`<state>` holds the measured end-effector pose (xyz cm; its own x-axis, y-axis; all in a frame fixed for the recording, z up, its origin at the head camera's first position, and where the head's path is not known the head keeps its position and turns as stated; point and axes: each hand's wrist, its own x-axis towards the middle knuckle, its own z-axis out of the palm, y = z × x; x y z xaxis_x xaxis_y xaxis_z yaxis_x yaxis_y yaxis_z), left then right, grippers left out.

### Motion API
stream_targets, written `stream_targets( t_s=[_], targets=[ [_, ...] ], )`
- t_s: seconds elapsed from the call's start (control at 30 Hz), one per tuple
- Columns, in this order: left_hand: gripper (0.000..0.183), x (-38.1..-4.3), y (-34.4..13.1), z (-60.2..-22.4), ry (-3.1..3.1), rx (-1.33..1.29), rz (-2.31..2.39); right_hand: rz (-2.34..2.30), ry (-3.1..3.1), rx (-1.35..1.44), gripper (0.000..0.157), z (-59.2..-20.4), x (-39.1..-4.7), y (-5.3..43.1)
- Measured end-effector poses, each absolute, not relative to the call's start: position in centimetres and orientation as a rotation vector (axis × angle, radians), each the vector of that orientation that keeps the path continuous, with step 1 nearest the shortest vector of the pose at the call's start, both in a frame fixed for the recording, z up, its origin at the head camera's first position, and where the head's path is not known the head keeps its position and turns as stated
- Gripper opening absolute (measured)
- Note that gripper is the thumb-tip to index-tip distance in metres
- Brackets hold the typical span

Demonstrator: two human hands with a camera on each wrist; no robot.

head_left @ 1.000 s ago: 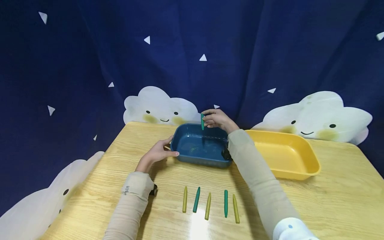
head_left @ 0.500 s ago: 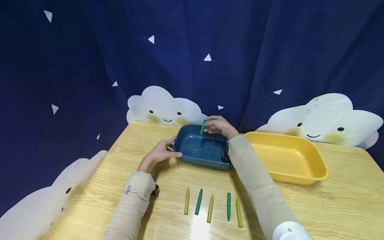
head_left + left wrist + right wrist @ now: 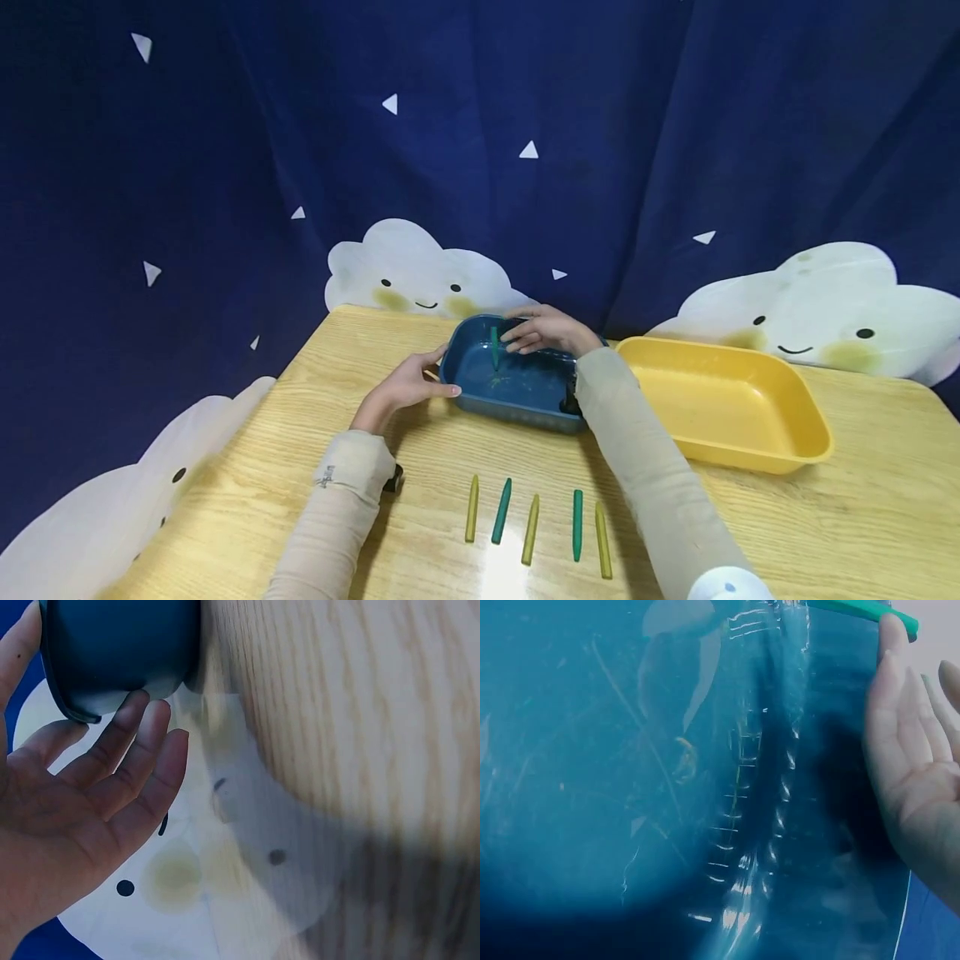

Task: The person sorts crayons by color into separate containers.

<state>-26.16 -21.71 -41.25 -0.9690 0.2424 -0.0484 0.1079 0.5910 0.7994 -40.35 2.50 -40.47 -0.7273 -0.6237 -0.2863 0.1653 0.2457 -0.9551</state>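
A green crayon (image 3: 495, 348) stands nearly upright in the dark blue plastic tub (image 3: 517, 408), just left of my right hand (image 3: 551, 329). That hand reaches over the tub's back side. In the right wrist view the crayon (image 3: 877, 610) crosses behind one fingertip, and the thumb does not pinch it. My left hand (image 3: 408, 383) rests at the tub's left end, thumb at the front corner and index finger along the side. The left wrist view shows its fingers (image 3: 146, 761) spread and fairly straight against the tub (image 3: 120, 652).
Before the tub lie yellow crayons (image 3: 530, 530) and green crayons (image 3: 577, 525), spaced apart on the wooden table (image 3: 750, 533). A yellow tub (image 3: 723, 454) stands to the right, partly behind the right sleeve (image 3: 645, 450). A dark blue curtain (image 3: 450, 125) hangs behind the table.
My right hand has come down into the blue tub, and the green crayon has dropped lower and slipped from its fingertips. The left hand stays on the tub. The whole view shifts slightly.
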Motion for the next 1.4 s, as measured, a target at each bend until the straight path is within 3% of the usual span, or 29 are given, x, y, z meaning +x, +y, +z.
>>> stream_targets(
  t_s=[0.23, 0.7, 1.4],
  targets=[
    [0.081, -26.4, -21.6, -41.4, 2.641, 0.292, 1.339, -1.61, 1.883, -0.381, 0.049, -39.7, -40.5, 2.8],
    [0.08, -28.0, -21.9, -41.8, 2.614, 0.311, 1.35, -1.764, 2.011, -0.365, 0.047, -34.2, -40.5, 3.7],
    [0.08, -28.5, -23.0, -41.8, 2.61, 0.294, 1.362, -1.789, 2.022, -0.552, 0.041, -31.3, -36.7, 5.5]
  ],
)
